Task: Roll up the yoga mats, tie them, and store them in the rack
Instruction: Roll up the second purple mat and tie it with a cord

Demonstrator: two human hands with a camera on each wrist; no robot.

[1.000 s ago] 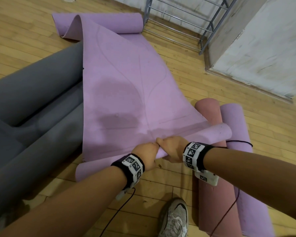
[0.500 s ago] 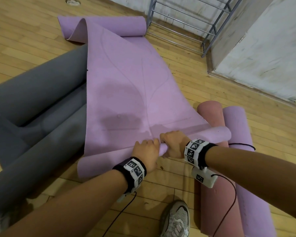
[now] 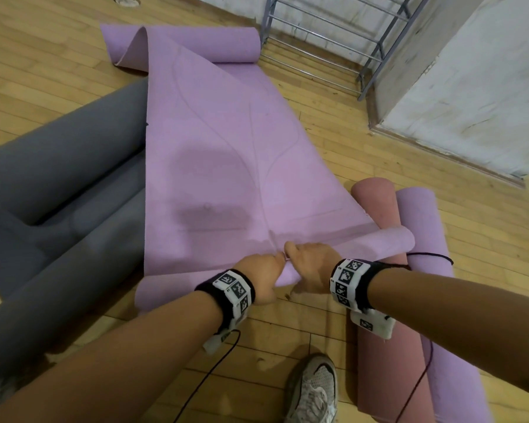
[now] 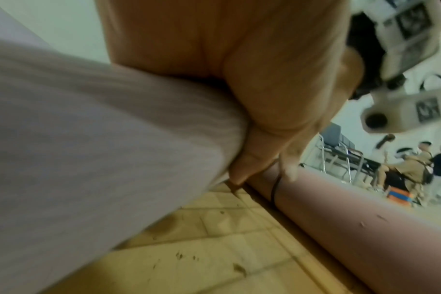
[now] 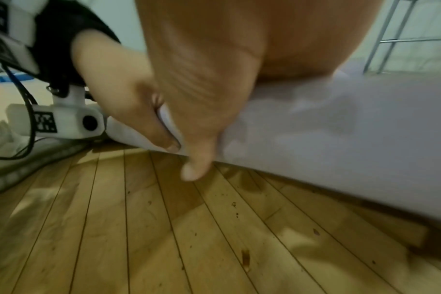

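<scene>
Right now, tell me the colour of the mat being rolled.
Light purple mat, gripped by the left hand and right hand; clearest in the head view.

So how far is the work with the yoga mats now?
Done: a pink mat and a purple mat lie rolled, each with a dark tie. In hand: the left hand and right hand roll the lilac mat, mostly still flat. Left: the grey mats, and the metal rack shows no mats.

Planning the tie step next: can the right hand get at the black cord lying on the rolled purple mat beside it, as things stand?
Probably yes, once it lets go. The black cord lies exposed on the rolled purple mat, beside the right hand, with nothing over it. But that hand now grips the lilac mat roll.
</scene>
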